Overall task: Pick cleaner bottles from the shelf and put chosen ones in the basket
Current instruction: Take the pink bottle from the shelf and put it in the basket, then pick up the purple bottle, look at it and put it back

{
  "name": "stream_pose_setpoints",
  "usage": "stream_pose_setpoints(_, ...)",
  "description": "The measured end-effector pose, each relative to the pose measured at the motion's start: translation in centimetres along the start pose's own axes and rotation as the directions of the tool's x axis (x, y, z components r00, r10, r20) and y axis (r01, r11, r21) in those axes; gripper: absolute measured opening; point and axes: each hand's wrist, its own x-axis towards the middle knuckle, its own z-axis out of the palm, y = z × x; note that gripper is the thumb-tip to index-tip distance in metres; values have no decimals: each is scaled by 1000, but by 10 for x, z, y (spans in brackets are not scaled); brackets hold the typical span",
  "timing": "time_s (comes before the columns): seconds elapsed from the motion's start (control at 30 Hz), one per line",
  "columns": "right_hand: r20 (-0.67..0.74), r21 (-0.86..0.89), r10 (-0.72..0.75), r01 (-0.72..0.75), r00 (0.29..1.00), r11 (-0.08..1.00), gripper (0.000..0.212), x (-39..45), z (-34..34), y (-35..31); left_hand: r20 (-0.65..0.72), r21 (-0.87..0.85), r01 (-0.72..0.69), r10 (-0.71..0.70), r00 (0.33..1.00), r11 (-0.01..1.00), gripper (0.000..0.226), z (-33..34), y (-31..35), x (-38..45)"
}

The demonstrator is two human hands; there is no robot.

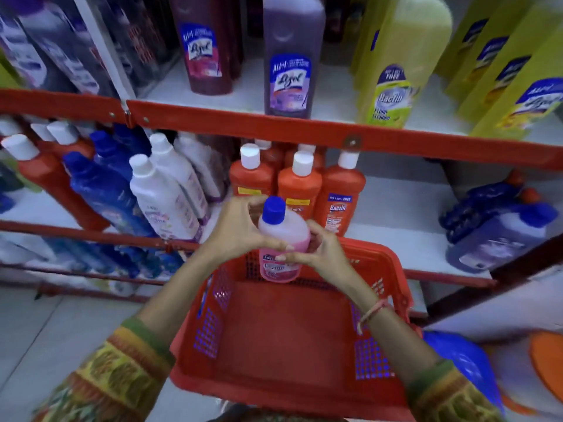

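You hold the pink Bactin bottle [283, 239] upright w/ both hands, left hand [240, 229] and right hand [320, 254] wrapped round its body, above the far edge of the red basket [292, 391]; risk: fingertip-only hold may slip, dropping it short onto the rim.

On the far upper shelf, the maroon bottle [204, 47] and the purple bottle [291, 60] each carry a label reading "Lizol". To their right, the yellow-green bottle [396, 68] reads "Bactin" and "Floor Cleaner". On the middle shelf, the right orange bottle [339, 196] reads "Bactin" under a blue strip ending in "FREE". The pink bottle [281, 242] held over the basket has a label too blurred and covered to read.
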Motion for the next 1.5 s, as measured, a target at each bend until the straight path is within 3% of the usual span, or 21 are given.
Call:
stream_pose_setpoints(0.17, -48, -157, 127, -133, 991, 979, 49, -5, 17, 62, 35, 20, 113, -113, 993, 993, 58, 17, -73, -17)
stream_pose_setpoints(0.47, -151, -272, 370, -399, 917, 876, 63, -7, 45, 133, 75, 60, 248, -252, 965, 967, 52, 44, -149, -36)
stream_pose_setpoints(0.83, -231, -335, 400, -458, 887, 823, 60, -8, 60, 164, 58, 24, 349, -350, 935, 937, 47, 52, -178, -45)
stream_pose_setpoints(1.07, -170, -382, 379, -415, 910, 826, 61, -5, 59, 155, 82, 22, 346, -347, 934, 938, 58, 44, -175, -48)
stream_pose_setpoints(1.27, -25, -369, 356, -339, 934, 865, 57, 12, 27, 99, 143, 42, 332, -335, 931, 942, 71, 17, -161, -44)
stream_pose_setpoints(1.4, -17, -304, 160, -157, 987, 940, 49, 29, 5, 18, 106, 17, 229, -229, 967, 973, 58, -8, -112, -32)
stream_pose_setpoints(1.5, -49, -247, -17, 4, 999, 969, 40, 36, -2, -50, -3, -31, 90, -90, 996, 995, 44, -33, -62, -14)
